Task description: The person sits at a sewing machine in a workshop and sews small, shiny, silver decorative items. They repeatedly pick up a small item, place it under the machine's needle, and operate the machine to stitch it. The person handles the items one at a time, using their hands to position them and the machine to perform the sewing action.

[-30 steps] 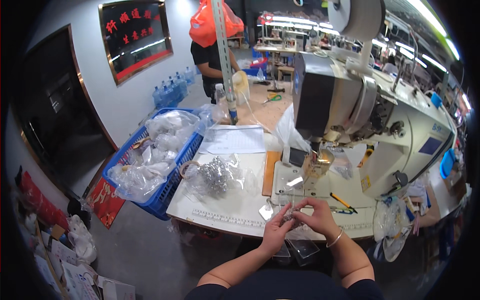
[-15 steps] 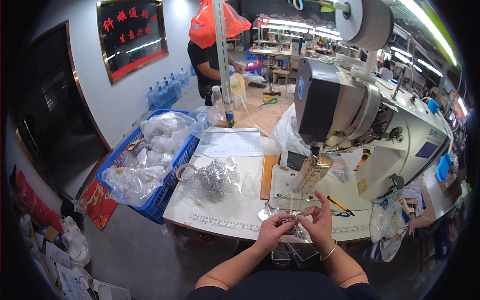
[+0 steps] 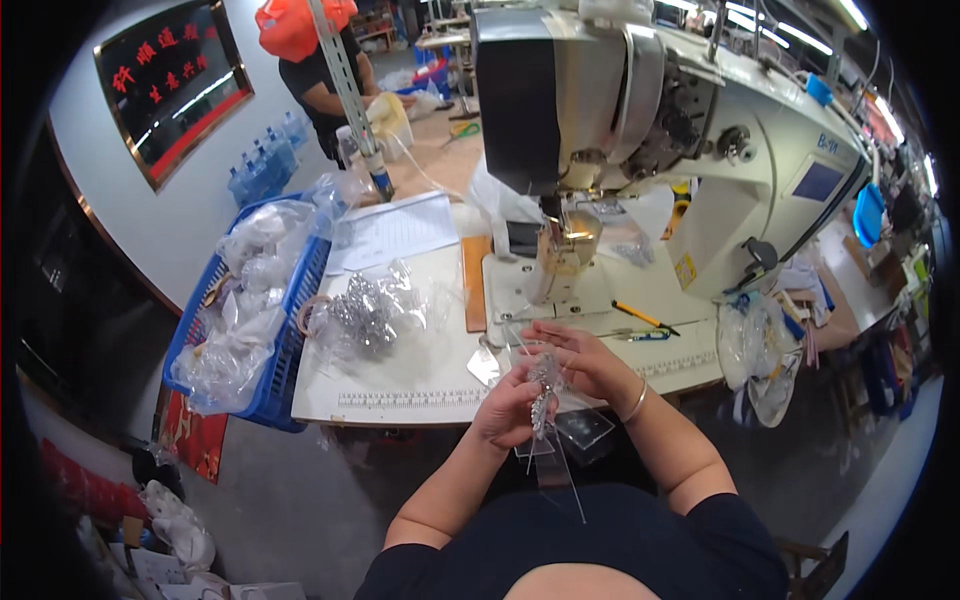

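Note:
My left hand (image 3: 508, 405) is closed, its fingers and thumb pinching a silver sparkly beaded strip (image 3: 543, 388) at the table's front edge. From the other side my right hand (image 3: 588, 365), with a bangle on its wrist, presses the same strip; its fingers lie fairly straight above it. Clear plastic bands (image 3: 582, 428) and a thin loose end hang from the strip over my lap. A sewing machine (image 3: 690, 140) stands just beyond my hands, its needle area (image 3: 565, 250) over the metal plate. To the left lies a heap of similar silver beaded pieces (image 3: 368, 312) in clear plastic.
A blue basket (image 3: 285, 385) full of plastic-wrapped items stands at the table's left. Paper sheets (image 3: 400, 235), a brown block (image 3: 475, 285) and an orange pen (image 3: 645, 318) lie on the white tabletop (image 3: 430, 365). Another person (image 3: 320, 95) works beyond a metal post (image 3: 350, 100).
The view has tilted down and turned right. My hands have turned the beaded strip more upright, and its clear bands now hang toward me. The right fingers have come down over it.

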{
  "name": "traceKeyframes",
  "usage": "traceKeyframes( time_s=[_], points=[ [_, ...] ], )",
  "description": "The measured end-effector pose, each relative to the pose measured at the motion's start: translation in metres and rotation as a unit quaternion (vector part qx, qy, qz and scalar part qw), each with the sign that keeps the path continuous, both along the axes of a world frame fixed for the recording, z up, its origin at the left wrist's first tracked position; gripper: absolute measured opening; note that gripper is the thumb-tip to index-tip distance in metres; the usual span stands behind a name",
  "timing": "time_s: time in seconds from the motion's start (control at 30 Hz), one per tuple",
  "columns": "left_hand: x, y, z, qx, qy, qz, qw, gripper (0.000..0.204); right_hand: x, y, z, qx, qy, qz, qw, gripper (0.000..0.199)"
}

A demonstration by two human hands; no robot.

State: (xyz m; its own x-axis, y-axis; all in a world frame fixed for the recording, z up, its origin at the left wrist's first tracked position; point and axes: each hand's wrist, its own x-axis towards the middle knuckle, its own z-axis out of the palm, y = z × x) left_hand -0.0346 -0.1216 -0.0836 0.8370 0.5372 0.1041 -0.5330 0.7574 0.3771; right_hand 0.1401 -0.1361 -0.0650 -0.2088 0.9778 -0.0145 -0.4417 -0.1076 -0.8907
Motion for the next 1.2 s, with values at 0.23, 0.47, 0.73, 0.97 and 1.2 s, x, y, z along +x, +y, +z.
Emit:
traceKeyframes(
  time_s=[0.23, 0.47, 0.73, 0.97, 1.2],
  points=[
    [0.011, -0.021, -0.012, -0.031, -0.039, -0.075, 0.996, 0.04, 0.001, -0.013, 0.018, 0.064, -0.03, 0.139, 0.988, 0.099],
    [0.023, -0.035, -0.014, -0.1, -0.105, -0.161, 0.976, 0.031, 0.009, -0.019, 0.037, 0.21, -0.059, 0.096, 0.971, 0.073],
    [0.017, -0.03, -0.039, -0.078, -0.054, -0.192, 0.977, 0.051, 0.026, -0.019, 0.035, 0.374, -0.191, 0.13, 0.898, 0.024],
    [0.018, -0.027, -0.018, -0.07, -0.033, -0.169, 0.983, 0.042, 0.028, -0.038, 0.065, 0.455, -0.388, 0.031, 0.801, 0.015],
    [0.02, -0.027, -0.008, -0.032, -0.019, -0.172, 0.984, 0.065, 0.026, -0.051, 0.071, 0.495, -0.442, -0.008, 0.748, 0.008]
  ],
)
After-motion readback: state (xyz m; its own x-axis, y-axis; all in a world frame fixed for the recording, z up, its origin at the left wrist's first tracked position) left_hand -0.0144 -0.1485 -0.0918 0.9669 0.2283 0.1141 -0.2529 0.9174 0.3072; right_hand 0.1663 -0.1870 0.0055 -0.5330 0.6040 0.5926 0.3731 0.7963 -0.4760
